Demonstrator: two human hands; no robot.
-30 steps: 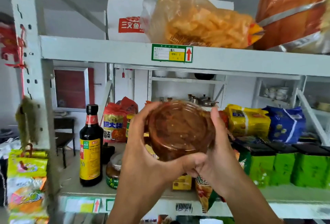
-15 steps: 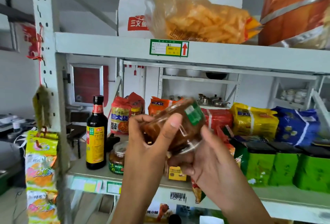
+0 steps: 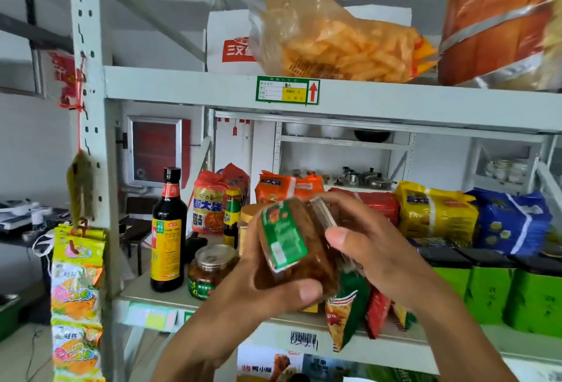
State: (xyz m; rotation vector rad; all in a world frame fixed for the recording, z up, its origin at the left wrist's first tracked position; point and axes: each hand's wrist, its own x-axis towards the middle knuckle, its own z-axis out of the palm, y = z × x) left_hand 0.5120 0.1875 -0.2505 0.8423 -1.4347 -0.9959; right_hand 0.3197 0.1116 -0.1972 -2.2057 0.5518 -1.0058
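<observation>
While the left hand (image 3: 258, 284) grips the tilted jar (image 3: 292, 247), the right hand (image 3: 374, 247) pinches its lid end before the shelf (image 3: 395, 348).

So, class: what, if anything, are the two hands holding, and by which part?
One tilted green-labelled jar of brown food, in both hands. The left hand grips its lower body; the right hand holds the end with the clear lid.

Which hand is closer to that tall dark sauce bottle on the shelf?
Left. The left hand grips the jar right of the bottle; the right hand lies farther right.
</observation>
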